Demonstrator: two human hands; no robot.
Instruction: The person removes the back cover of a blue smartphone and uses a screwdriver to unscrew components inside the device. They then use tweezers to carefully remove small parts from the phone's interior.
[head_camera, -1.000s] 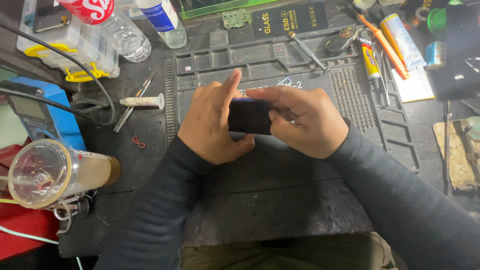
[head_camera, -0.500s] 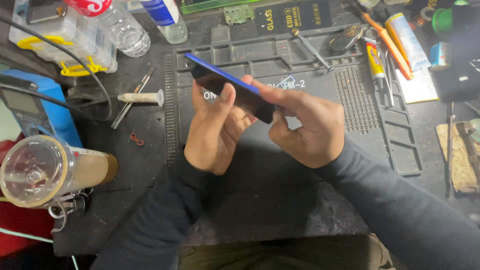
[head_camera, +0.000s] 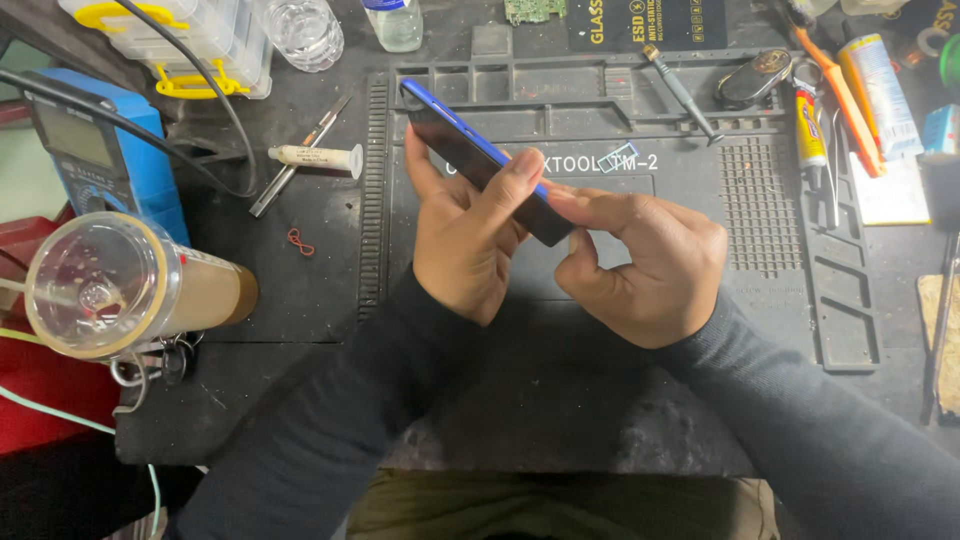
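Since half a second earlier, I had barely shifted the phone (head_camera: 485, 172): it lay on edge, tilted toward 11 o'clock above the repair mat (head_camera: 700, 330). Left hand (head_camera: 470, 240) clamped its middle, right hand (head_camera: 640, 265) pinched its lower end; steady support mattered.

Two bare hands, no gloves, rings or watch seen. Left hand (head_camera: 465, 245) & right hand (head_camera: 640, 265): short plain nails, no polish. Long dark sleeves (head_camera: 330, 430) on both arms, charcoal/black, soft knit look, snug at wrists, cuffs w/o buttons or markings. Olive-brown trousers (head_camera: 560, 505) at bottom edge, creased fabric. No logos or stripes visible on clothing.
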